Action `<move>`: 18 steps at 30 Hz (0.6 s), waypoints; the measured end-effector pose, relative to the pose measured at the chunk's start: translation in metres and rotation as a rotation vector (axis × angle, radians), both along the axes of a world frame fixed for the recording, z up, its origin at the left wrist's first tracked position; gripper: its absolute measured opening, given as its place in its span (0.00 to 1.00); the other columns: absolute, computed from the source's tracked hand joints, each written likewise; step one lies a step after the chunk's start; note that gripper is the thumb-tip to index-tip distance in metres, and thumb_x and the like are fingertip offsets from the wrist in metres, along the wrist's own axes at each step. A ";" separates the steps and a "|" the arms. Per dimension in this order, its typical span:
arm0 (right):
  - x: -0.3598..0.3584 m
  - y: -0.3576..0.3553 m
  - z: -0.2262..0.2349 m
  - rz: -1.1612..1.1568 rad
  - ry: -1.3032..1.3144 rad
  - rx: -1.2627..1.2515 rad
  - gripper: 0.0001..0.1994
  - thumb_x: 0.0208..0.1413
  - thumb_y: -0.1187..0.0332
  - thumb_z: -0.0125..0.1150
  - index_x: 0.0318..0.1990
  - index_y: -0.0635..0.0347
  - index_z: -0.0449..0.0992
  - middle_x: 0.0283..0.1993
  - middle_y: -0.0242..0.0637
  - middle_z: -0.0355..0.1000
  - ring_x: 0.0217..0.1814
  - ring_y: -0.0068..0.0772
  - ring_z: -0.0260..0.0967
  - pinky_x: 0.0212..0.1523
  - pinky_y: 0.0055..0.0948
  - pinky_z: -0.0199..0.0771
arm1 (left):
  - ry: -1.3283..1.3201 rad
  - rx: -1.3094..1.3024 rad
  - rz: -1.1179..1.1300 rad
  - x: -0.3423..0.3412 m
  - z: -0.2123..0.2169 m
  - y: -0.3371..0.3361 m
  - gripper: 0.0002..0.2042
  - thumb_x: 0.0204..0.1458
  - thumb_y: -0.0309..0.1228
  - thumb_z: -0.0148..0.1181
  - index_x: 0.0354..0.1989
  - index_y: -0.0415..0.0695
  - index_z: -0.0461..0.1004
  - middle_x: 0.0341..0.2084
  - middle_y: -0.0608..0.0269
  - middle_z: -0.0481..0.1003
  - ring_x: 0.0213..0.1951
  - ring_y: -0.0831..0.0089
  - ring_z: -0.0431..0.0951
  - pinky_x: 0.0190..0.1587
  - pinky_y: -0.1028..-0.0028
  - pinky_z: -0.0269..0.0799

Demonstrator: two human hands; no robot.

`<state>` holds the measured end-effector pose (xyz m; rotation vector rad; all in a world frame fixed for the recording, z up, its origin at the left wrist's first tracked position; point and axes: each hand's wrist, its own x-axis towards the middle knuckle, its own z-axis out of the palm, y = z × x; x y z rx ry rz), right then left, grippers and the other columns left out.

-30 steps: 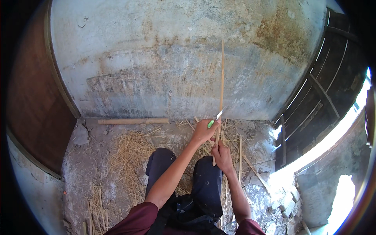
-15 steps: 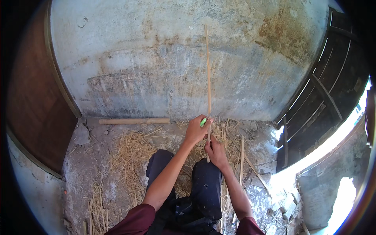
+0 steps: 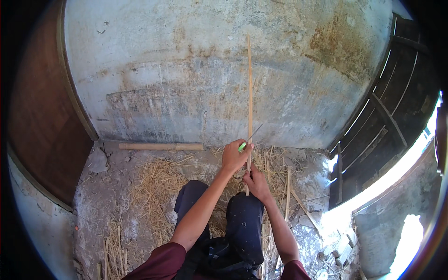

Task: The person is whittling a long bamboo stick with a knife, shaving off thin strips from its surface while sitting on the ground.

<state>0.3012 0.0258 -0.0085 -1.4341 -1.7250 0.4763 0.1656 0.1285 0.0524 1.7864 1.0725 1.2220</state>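
Note:
My left hand point(image 3: 233, 157) is closed around a knife with a green handle point(image 3: 242, 146). Its thin blade point(image 3: 257, 130) slants up to the right and crosses a long, narrow bamboo strip point(image 3: 250, 88). Below it, my right hand point(image 3: 257, 182) grips the same strip near its lower end, just above my right knee point(image 3: 245, 210). From there the strip stands out away from me, its far tip seen against the wall. The fingers of my left hand are at the strip too, and partly hide the knife's handle.
A thick bamboo pole point(image 3: 161, 146) lies along the base of the stained wall point(image 3: 186, 84). Shavings point(image 3: 156, 186) cover the floor around my legs. More strips point(image 3: 288, 186) lie to the right, near broken rubble point(image 3: 343, 249). A brown door point(image 3: 46, 107) stands left, dark planks point(image 3: 373, 116) right.
The knife blade now shows clearly, angled up and right past the strip. The strip's far tip sits slightly lower and further right. Both hands keep their grip.

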 end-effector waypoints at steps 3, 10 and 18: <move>0.001 -0.004 0.002 -0.017 0.006 -0.049 0.17 0.65 0.69 0.55 0.58 0.68 0.70 0.31 0.58 0.76 0.37 0.63 0.77 0.42 0.53 0.75 | -0.018 -0.011 -0.006 0.004 -0.005 0.001 0.20 0.61 0.45 0.69 0.35 0.36 0.83 0.18 0.58 0.78 0.21 0.69 0.83 0.23 0.64 0.78; -0.018 -0.001 0.003 -0.017 0.044 -0.073 0.16 0.66 0.67 0.55 0.55 0.70 0.68 0.34 0.68 0.76 0.41 0.76 0.75 0.44 0.62 0.73 | 0.016 0.005 0.075 -0.003 -0.008 0.000 0.17 0.57 0.42 0.72 0.32 0.37 0.85 0.19 0.57 0.80 0.21 0.66 0.81 0.27 0.63 0.73; -0.021 0.011 -0.019 -0.011 0.020 -0.053 0.18 0.66 0.67 0.55 0.57 0.73 0.67 0.34 0.67 0.76 0.40 0.74 0.76 0.42 0.62 0.74 | 0.056 -0.053 0.098 -0.006 -0.019 0.007 0.18 0.57 0.45 0.71 0.36 0.38 0.86 0.20 0.50 0.81 0.27 0.51 0.85 0.35 0.55 0.78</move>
